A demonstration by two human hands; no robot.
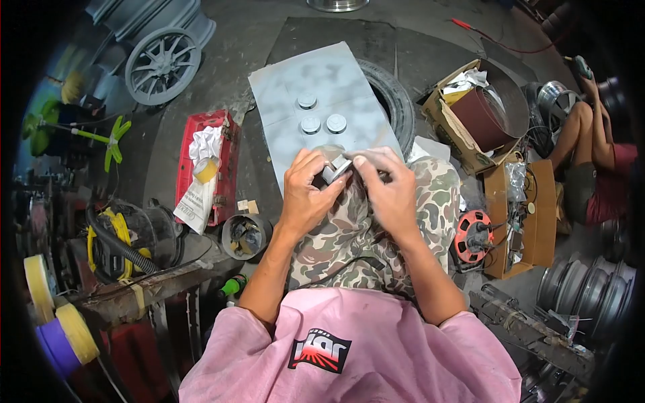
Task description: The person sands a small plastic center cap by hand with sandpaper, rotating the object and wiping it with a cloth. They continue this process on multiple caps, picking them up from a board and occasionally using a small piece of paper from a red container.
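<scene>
Between my hands, over my lap, is a small grey wheel centre cap (336, 170), tipped on its side. My left hand (304, 187) grips it between thumb and fingers. The thumb and fingers of my right hand (391, 187) are pinched together at the cap's right edge; whether a small piece of something is in them is hidden. Just beyond, on a grey-sprayed board (282, 91), lie three similar round caps: one at the back (307, 101), one front left (310, 124) and one front right (336, 123).
A tyre (398, 101) lies partly under the board. On the left are a red toolbox (233, 144) with tape and paper, and a round tin (265, 236). Cardboard boxes (543, 221) and a red cable reel (472, 236) stand right. Another person's leg (576, 134) shows far right.
</scene>
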